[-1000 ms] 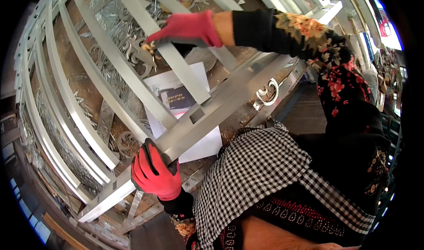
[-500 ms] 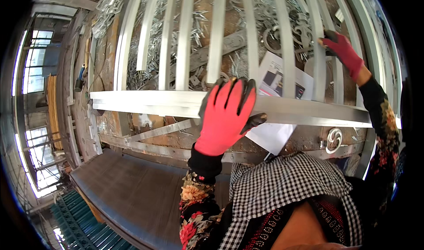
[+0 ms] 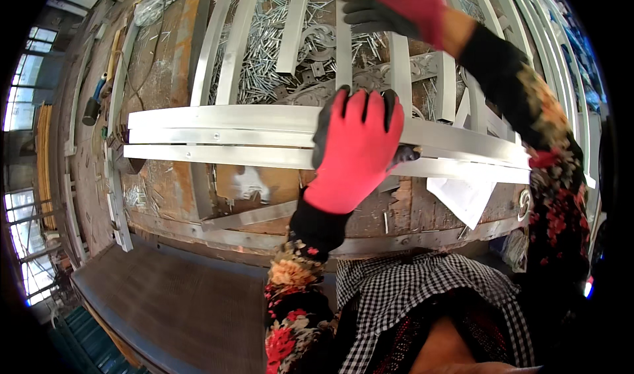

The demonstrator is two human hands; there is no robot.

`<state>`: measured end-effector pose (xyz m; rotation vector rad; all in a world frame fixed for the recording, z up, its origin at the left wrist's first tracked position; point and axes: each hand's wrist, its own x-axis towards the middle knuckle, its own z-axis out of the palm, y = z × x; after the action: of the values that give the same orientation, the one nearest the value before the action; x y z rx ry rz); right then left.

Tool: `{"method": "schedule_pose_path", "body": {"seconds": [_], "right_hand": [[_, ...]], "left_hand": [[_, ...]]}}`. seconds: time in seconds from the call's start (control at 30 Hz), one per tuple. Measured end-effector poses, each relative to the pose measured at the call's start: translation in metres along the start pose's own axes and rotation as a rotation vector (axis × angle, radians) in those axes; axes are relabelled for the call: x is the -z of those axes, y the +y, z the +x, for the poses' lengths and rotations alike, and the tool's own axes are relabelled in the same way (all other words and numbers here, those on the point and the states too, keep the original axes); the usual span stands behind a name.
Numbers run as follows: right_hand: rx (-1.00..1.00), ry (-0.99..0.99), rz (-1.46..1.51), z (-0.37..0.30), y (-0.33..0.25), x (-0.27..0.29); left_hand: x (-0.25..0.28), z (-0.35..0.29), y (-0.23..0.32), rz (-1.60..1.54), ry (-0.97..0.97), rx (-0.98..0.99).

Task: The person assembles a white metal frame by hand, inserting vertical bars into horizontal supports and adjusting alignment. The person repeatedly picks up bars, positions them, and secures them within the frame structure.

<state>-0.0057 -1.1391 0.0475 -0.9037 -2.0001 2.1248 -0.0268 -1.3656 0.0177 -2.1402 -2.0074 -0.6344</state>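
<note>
Both my hands wear red gloves with dark fingertips. My left hand (image 3: 360, 146) is closed over a long silver metal rail (image 3: 257, 118) lying crosswise, its fingertips over the far edge and its thumb at the near side. Just beyond those fingers is the near end of a metal slat (image 3: 343, 60). My right hand (image 3: 399, 11) reaches across the slats farther off, fingers stretched to the left over that same slat; whether it touches it I cannot tell. One slat (image 3: 294, 34) to the left ends short of the rail.
Heaps of rivet-like metal pins (image 3: 261, 70) and flat ornamental metal pieces (image 3: 317, 40) lie under the slats on the wooden bench (image 3: 158, 199). White paper (image 3: 462, 199) sticks out under the rail. A dark-headed mallet (image 3: 92, 110) lies at the left. A brown panel (image 3: 172, 301) stands at the near left.
My right hand has swung left from the right-hand slats to the middle ones. My left hand stays on the rail. The view has shifted, showing several parallel rail edges.
</note>
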Motion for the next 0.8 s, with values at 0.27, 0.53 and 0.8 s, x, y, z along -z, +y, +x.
{"method": "schedule_pose_path", "body": {"seconds": [0.27,0.53,0.8], "right_hand": [[-0.220,0.253,-0.209,0.106,0.020,-0.056],[0.057,-0.085,0.140,0.136,0.058,-0.031],[-0.198,-0.109,0.313,0.086,0.027,-0.050]], "left_hand": [[-0.017,0.009,-0.009,0.004,0.040,0.003],[-0.047,0.039,0.013,-0.101,0.164,-0.009],[-0.058,0.048,0.013,-0.107,0.291,0.000]]}}
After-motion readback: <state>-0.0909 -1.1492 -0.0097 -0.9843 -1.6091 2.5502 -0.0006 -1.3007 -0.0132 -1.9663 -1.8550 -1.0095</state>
